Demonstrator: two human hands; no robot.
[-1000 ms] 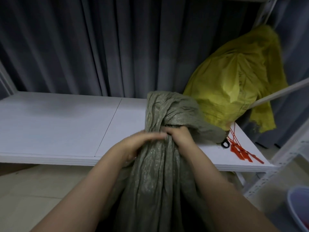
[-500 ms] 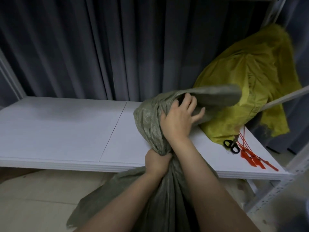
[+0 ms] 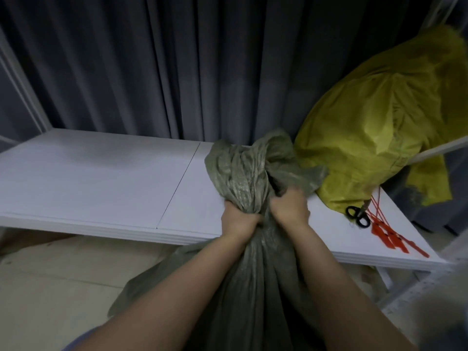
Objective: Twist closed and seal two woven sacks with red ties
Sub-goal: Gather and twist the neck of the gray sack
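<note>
The grey curtain (image 3: 177,67) hung well beyond the grip. The white surface (image 3: 88,178) ran across just past it. A yellow sack (image 3: 374,138) slumped on the surface, to the right of the grip and beyond it, with no tie visible on it. The grey-green sack (image 3: 248,173) stood in front of the surface, its body hanging below the grip and its bunched mouth flaring just above. The left grip (image 3: 239,219) and right grip (image 3: 290,206) sat side by side, fingers curled tight round the gathered neck. The weave looked soft, crinkly and light, probably slick, so I judged the hold was best kept low on the neck, leaving room above for a tie. The red ties (image 3: 390,234) lay on the surface to the right of the grip, beside black scissors (image 3: 357,216).
</note>
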